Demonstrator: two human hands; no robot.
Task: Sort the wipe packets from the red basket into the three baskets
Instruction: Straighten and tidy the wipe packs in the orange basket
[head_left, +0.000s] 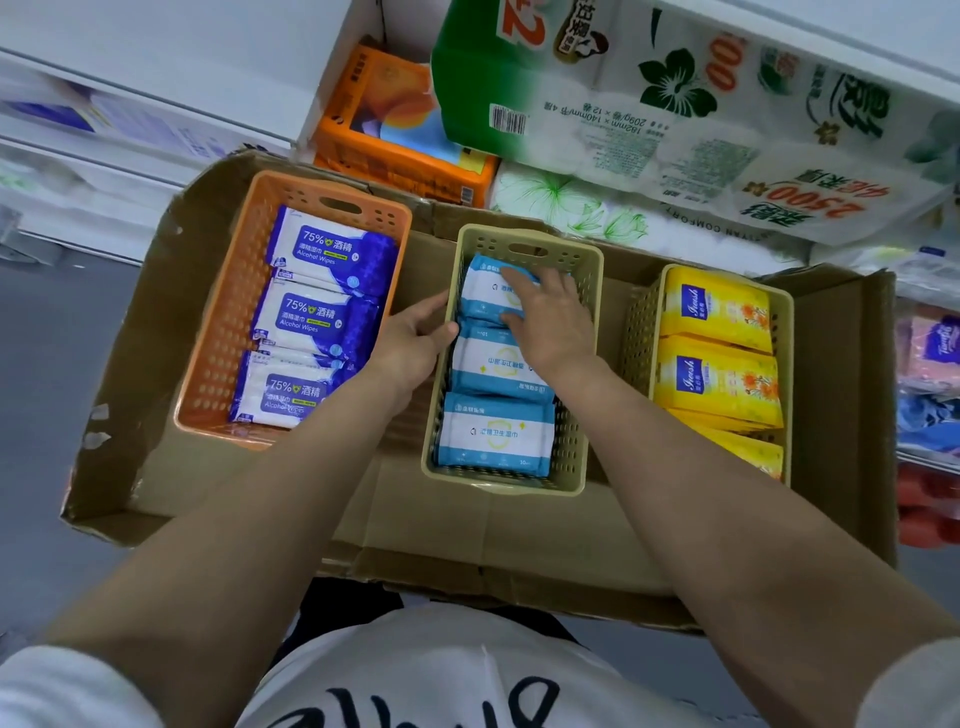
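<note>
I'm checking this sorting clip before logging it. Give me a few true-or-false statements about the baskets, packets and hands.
1. The orange basket holds yellow packets. False: it holds blue-and-white alcohol wipes.
2. The right hand rests on the far packet in the middle basket. True.
3. The left hand is inside the orange basket. False: it touches the middle basket's left wall.
4. Yellow packets fill the right basket. True.
5. All three baskets sit in a cardboard box. True.
</note>
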